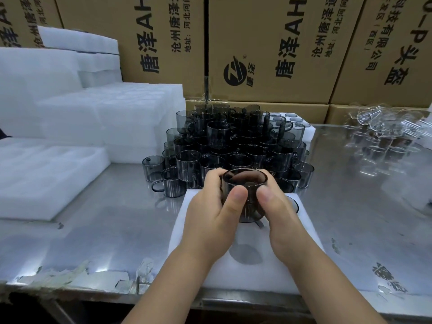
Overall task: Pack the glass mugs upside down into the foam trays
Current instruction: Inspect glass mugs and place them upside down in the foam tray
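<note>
We judged the smoked glass mug (245,181) light, stiff, slick & fragile, best taken by its side walls. Left grip (210,216) curled round its left wall, thumb in front; right grip (278,211) did likewise on the right. Mug hung betw. both, just above the foam tray (268,277) on the counter (105,218).

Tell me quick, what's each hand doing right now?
Left hand: gripping the smoky glass mug.
Right hand: gripping the same mug.
</note>
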